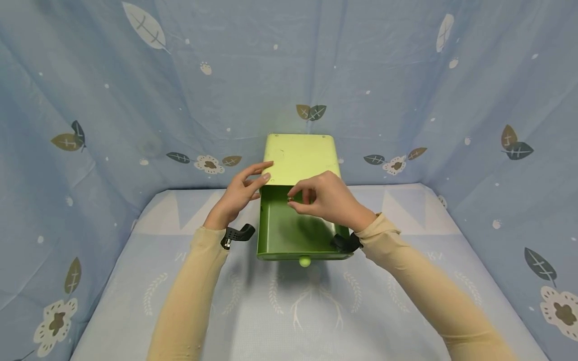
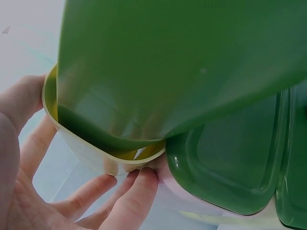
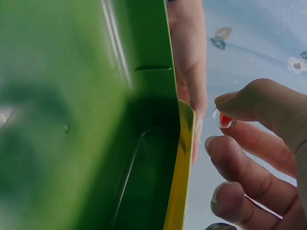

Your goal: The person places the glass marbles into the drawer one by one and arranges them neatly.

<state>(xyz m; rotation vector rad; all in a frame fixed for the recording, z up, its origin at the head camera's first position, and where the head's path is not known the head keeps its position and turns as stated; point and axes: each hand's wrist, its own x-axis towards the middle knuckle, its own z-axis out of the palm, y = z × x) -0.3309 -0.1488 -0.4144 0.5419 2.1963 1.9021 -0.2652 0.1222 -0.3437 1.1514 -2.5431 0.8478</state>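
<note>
Right wrist view: fingers [image 3: 240, 103] pinch small, indistinct ring [image 3: 224, 120].

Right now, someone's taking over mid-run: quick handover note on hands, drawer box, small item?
Left hand: open, fingertips resting on the pale green case at its left front corner.
Right hand: pinching a small ring with a red stone, over the pulled-out dark green drawer.
Done: drawer is open.
Left: ring not yet in the drawer, which looks empty; drawer not closed.
</note>
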